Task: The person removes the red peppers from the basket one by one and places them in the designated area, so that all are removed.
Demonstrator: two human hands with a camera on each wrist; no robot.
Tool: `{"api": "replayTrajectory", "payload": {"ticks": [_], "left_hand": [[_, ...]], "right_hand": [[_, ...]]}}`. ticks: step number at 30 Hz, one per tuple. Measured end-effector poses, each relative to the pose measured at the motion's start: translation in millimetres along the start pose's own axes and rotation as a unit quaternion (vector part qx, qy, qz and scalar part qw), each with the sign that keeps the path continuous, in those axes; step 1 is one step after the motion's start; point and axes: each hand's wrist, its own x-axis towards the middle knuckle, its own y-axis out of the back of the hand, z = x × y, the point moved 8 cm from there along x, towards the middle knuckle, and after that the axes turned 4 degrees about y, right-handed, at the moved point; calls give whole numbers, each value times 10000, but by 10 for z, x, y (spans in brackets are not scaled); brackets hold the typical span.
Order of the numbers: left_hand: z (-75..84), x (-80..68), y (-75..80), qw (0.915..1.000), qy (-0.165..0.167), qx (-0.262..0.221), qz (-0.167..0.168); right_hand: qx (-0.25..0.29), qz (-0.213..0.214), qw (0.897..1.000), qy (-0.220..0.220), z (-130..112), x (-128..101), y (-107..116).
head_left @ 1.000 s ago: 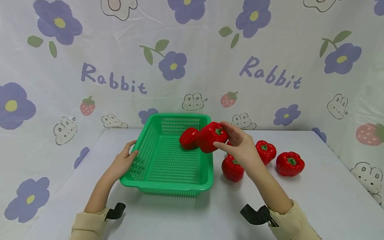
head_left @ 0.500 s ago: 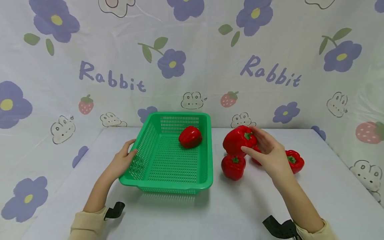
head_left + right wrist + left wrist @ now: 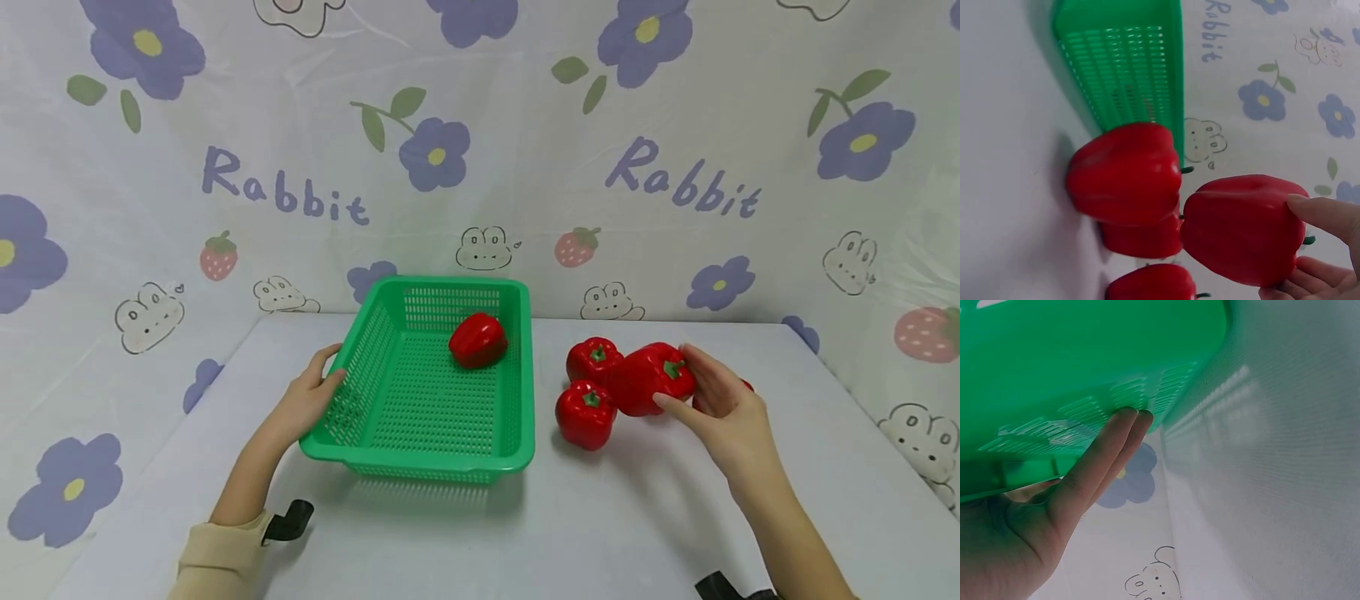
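Note:
My left hand [image 3: 309, 402] grips the left rim of a green plastic basket [image 3: 420, 463], thumb at the rim and fingers along the outer wall, as the left wrist view shows. A red bell pepper [image 3: 480, 342] lies inside, toward the back right. My right hand [image 3: 731, 417] holds another red bell pepper [image 3: 1244, 228] near its stem end, between thumb and fingers. In the right wrist view it hangs above the table. Beside it, right of the basket, stand two more bell peppers, a back one [image 3: 592, 358] and a front one [image 3: 587, 415].
Another red bell pepper [image 3: 747, 385] is mostly hidden behind my right hand. The white tabletop [image 3: 540, 533] meets a printed curtain [image 3: 540, 167] at the back.
My right hand has carried the held bell pepper from over the basket's right rim rightward and down, among the other peppers. My left hand stays on the basket, with one pepper still inside.

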Motion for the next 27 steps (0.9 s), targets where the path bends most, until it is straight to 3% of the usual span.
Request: {"api": "replayTrajectory", "payload": {"ticks": [16, 27], "left_hand": [[13, -4, 17, 10000, 47, -57, -13], [12, -7, 10, 10000, 59, -31, -19]], "right_hand": [[-492, -199, 9964, -660, 498, -89, -52], [-539, -320, 9970, -447, 577, -87, -131]]}}
